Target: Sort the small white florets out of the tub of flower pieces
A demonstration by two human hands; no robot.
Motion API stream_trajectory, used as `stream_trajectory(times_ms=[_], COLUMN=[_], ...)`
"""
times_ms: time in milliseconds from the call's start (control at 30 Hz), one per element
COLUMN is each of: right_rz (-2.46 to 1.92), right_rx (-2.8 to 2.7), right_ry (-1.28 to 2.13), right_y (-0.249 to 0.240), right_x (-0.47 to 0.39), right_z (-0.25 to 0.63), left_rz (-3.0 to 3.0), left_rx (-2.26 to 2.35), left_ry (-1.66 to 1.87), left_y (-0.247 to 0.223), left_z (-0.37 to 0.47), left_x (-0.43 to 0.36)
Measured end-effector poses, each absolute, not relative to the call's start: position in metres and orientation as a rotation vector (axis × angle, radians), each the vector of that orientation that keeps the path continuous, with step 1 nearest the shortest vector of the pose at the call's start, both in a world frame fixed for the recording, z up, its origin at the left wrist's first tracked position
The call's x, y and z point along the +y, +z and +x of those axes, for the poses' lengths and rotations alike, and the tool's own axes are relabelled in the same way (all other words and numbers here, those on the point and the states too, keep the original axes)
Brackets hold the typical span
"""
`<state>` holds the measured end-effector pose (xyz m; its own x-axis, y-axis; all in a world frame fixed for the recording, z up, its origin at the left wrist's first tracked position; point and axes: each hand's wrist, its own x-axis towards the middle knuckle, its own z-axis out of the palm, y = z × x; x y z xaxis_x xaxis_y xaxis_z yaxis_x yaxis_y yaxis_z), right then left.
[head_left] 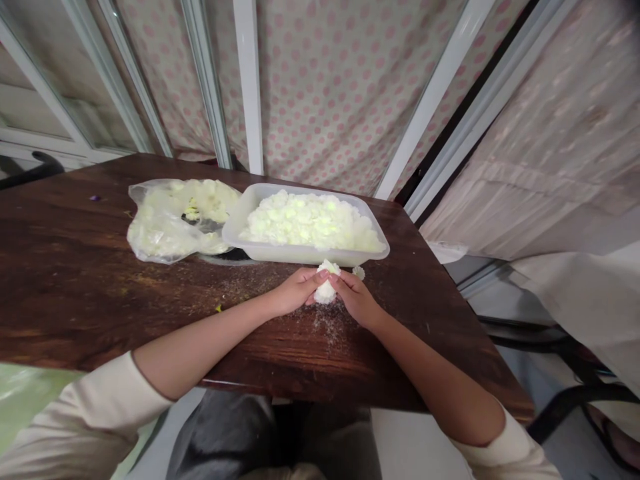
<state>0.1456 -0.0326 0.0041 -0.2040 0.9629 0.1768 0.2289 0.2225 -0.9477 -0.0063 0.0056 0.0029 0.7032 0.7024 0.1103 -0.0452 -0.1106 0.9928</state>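
Note:
Both hands meet in front of a translucent plastic tub (310, 255) heaped with pale yellow-white fluffy pieces (310, 220). Between them is one white ruffled piece (326, 291), pinched from both sides. My left hand (296, 291) has its thumb on the piece's upper left. My right hand (356, 298) grips it from the right, thumb near the top. Another small white piece (359, 273) lies on the table just behind my right hand. Left of the tub, and touching it, sits a clear plastic bag (160, 233) holding similar pale yellow pieces.
The dark wooden table (100, 287) carries scattered white crumbs (330, 327) below the hands and a yellow scrap (219, 308) by the left forearm. A dotted curtain (340, 87) and white frames stand behind. Black chair parts (565, 407) are at the right.

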Motion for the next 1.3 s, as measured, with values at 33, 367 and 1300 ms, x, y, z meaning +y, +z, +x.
stream_trajectory(times_ms=[33,367,1300], right_rz=[-1.136,-1.094,-1.65], right_rx=[-1.623,-1.531,-1.614], right_ry=[1.07,1.146,-0.466], right_y=[0.005,0.007,0.02], right_x=[-0.032,-0.023,0.001], right_z=[0.147,0.157,0.218], left_rz=[1.564,1.669,0.939], left_rx=[0.538,0.557,0.545], left_ry=[0.683,0.606,0.476], left_y=[0.003,0.006,0.002], left_z=[-0.006,-0.007,-0.004], left_x=[0.005,0.001,0.005])
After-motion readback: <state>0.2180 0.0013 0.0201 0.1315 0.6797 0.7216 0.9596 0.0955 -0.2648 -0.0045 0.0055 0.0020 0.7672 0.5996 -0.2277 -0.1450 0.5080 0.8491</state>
